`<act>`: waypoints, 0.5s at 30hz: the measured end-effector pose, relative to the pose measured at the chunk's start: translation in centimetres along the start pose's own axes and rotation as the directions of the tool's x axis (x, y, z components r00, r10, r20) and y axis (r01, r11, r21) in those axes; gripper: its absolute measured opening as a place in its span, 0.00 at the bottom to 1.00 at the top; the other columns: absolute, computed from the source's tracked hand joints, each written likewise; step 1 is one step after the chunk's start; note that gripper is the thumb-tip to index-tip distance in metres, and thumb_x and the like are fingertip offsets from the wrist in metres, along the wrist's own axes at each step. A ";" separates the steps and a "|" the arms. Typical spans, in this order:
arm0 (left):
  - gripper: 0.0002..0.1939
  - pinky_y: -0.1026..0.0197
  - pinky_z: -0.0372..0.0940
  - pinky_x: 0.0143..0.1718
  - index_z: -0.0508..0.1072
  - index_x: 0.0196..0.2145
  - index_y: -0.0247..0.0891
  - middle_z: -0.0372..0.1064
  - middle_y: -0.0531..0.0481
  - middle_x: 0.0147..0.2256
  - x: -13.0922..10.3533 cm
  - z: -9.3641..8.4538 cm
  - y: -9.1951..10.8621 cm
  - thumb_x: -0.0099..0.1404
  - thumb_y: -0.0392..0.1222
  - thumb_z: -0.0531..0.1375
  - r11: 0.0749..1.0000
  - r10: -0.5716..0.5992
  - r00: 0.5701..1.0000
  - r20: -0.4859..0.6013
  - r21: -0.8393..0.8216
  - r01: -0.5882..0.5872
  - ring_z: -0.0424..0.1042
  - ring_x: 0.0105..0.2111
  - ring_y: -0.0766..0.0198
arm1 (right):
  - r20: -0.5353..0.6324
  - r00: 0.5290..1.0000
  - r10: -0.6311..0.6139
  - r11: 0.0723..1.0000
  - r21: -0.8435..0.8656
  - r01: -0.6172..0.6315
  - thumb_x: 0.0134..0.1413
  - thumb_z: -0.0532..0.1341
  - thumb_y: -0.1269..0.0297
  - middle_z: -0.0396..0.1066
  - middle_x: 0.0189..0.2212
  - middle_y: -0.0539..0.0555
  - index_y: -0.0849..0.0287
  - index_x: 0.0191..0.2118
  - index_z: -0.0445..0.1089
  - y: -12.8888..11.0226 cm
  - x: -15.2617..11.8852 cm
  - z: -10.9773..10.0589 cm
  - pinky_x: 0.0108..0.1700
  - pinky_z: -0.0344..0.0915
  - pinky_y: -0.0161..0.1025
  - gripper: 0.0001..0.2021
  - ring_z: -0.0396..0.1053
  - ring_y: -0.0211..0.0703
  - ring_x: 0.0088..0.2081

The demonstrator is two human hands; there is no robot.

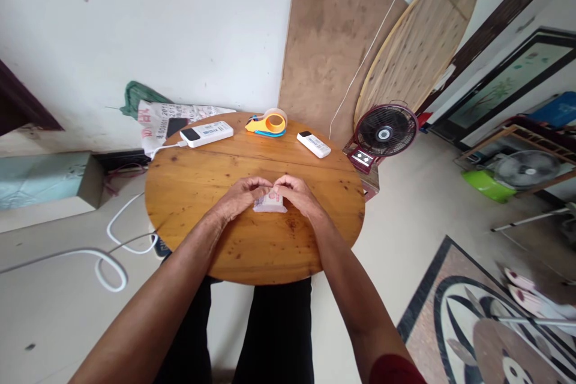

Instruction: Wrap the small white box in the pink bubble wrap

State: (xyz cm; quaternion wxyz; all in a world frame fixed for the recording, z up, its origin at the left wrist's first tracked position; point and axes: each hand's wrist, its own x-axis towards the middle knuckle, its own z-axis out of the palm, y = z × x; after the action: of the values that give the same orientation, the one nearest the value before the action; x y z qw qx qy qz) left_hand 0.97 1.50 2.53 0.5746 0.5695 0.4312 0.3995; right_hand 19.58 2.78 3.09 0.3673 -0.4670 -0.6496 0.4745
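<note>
A small packet [270, 204] in whitish, see-through plastic with red print lies near the middle of the round wooden table [189, 192]. My left hand [243, 197] is closed at its upper left, thumb and fingers pinched together on the plastic. From the other side my right hand [297, 195] pinches the packet's far edge, its fingertips almost meeting those of the left. Both hands partly cover the packet, and its contents cannot be made out.
On the table's far side are a white power bank [209, 135] with a cable, an orange tape dispenser [270, 124] and a smaller white power bank [314, 144]. A dark red fan [384, 134] stands at the right. White cable [121, 222] loops beside the table's left edge.
</note>
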 end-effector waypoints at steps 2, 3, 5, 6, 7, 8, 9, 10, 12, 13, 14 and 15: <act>0.23 0.63 0.60 0.31 0.76 0.39 0.36 0.73 0.51 0.29 0.1 0.0 -0.2 0.50 0.54 0.66 1.000 0.002 1.000 0.005 0.002 -0.002 0.65 0.26 0.67 | 0.011 1.000 -0.011 1.000 -0.002 0.011 0.47 0.62 0.61 0.70 0.25 0.47 0.58 0.30 0.71 0.0 0.0 0.0 0.32 0.61 0.33 0.07 0.65 0.35 0.28; 0.23 0.63 0.60 0.30 0.76 0.39 0.36 0.73 0.51 0.30 0.2 0.0 -0.3 0.50 0.54 0.66 1.000 0.000 1.000 0.007 -0.003 0.000 0.65 0.26 0.66 | 0.015 1.000 -0.015 1.000 -0.004 0.015 0.47 0.62 0.61 0.70 0.25 0.47 0.58 0.30 0.71 0.0 0.0 -0.1 0.33 0.61 0.33 0.07 0.66 0.36 0.28; 0.24 0.63 0.61 0.30 0.76 0.40 0.35 0.73 0.51 0.30 0.3 0.0 -0.4 0.49 0.54 0.67 1.000 -0.006 1.000 0.012 -0.017 0.006 0.66 0.26 0.66 | 0.020 1.000 -0.020 1.000 -0.007 0.020 0.47 0.62 0.61 0.71 0.25 0.47 0.58 0.30 0.71 0.0 0.0 -0.1 0.33 0.61 0.34 0.07 0.66 0.36 0.28; 0.25 0.63 0.61 0.30 0.76 0.39 0.35 0.73 0.51 0.30 0.3 0.0 -0.5 0.48 0.54 0.67 1.000 -0.009 1.000 0.013 -0.023 0.009 0.66 0.26 0.66 | 0.017 1.000 -0.020 1.000 -0.007 0.020 0.47 0.62 0.61 0.71 0.25 0.47 0.58 0.30 0.71 0.0 0.0 -0.1 0.33 0.62 0.34 0.07 0.66 0.36 0.28; 0.25 0.63 0.61 0.30 0.76 0.39 0.35 0.73 0.51 0.30 0.3 0.0 -0.5 0.47 0.54 0.68 1.000 -0.012 1.000 0.013 -0.029 0.012 0.67 0.27 0.66 | 0.013 1.000 -0.019 1.000 -0.007 0.019 0.47 0.62 0.61 0.71 0.24 0.47 0.58 0.30 0.71 0.0 0.1 -0.1 0.33 0.62 0.34 0.06 0.66 0.36 0.28; 0.25 0.63 0.61 0.30 0.76 0.39 0.35 0.73 0.51 0.30 0.3 0.0 -0.5 0.47 0.54 0.68 0.999 -0.014 1.000 0.013 -0.035 0.015 0.67 0.27 0.66 | 0.009 1.000 -0.016 1.000 -0.004 0.016 0.47 0.62 0.61 0.71 0.24 0.47 0.58 0.30 0.71 0.0 0.1 -0.1 0.33 0.62 0.34 0.06 0.66 0.36 0.28; 0.25 0.63 0.61 0.30 0.76 0.38 0.36 0.73 0.51 0.30 0.3 0.0 -0.5 0.47 0.54 0.68 0.999 -0.016 1.000 0.015 -0.042 0.017 0.67 0.27 0.66 | 0.006 1.000 -0.014 1.000 0.000 0.014 0.46 0.63 0.61 0.71 0.24 0.47 0.58 0.30 0.71 0.0 0.1 -0.1 0.34 0.62 0.35 0.06 0.66 0.37 0.28; 0.24 0.63 0.61 0.30 0.76 0.38 0.36 0.73 0.52 0.30 0.3 -0.1 -0.5 0.46 0.54 0.69 0.999 -0.019 1.000 0.019 -0.048 0.020 0.67 0.26 0.66 | 0.005 1.000 -0.011 1.000 0.003 0.011 0.46 0.63 0.61 0.71 0.25 0.47 0.58 0.30 0.71 0.0 0.0 0.0 0.34 0.62 0.35 0.06 0.66 0.37 0.28; 0.24 0.64 0.61 0.30 0.76 0.38 0.36 0.73 0.52 0.29 0.3 -0.1 -0.5 0.46 0.53 0.69 0.998 -0.022 0.999 0.028 -0.057 0.023 0.67 0.26 0.66 | 0.008 1.000 -0.007 1.000 0.006 0.007 0.46 0.63 0.61 0.71 0.25 0.47 0.58 0.30 0.71 -0.2 0.0 0.0 0.34 0.62 0.35 0.06 0.67 0.37 0.29; 0.23 0.64 0.61 0.30 0.76 0.38 0.36 0.73 0.52 0.29 0.3 -0.1 -0.5 0.47 0.53 0.69 0.998 -0.021 0.999 0.032 -0.059 0.023 0.67 0.26 0.67 | 0.008 1.000 -0.007 1.000 0.007 0.007 0.46 0.63 0.61 0.71 0.25 0.47 0.58 0.30 0.71 -0.2 0.0 0.0 0.34 0.62 0.35 0.06 0.66 0.37 0.29; 0.23 0.64 0.61 0.30 0.76 0.38 0.36 0.73 0.52 0.30 0.3 -0.1 -0.5 0.47 0.52 0.69 0.998 -0.022 0.999 0.034 -0.061 0.024 0.67 0.27 0.66 | 0.007 1.000 -0.007 1.000 0.008 0.007 0.46 0.63 0.61 0.70 0.25 0.47 0.58 0.30 0.71 -0.3 0.0 0.0 0.34 0.62 0.35 0.06 0.66 0.37 0.29; 0.23 0.64 0.61 0.30 0.76 0.38 0.36 0.73 0.52 0.30 0.4 -0.1 -0.5 0.47 0.52 0.69 0.998 -0.023 0.999 0.035 -0.063 0.025 0.67 0.27 0.66 | 0.004 1.000 -0.006 1.000 0.009 0.006 0.46 0.63 0.61 0.70 0.25 0.47 0.58 0.30 0.71 -0.3 -0.1 0.0 0.34 0.61 0.34 0.06 0.66 0.37 0.29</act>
State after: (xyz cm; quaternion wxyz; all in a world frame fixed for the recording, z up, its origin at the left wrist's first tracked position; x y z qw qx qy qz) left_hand 0.93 1.86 1.98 0.6046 0.5526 0.4149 0.3962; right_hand 19.50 2.68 3.38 0.3696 -0.4622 -0.6495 0.4774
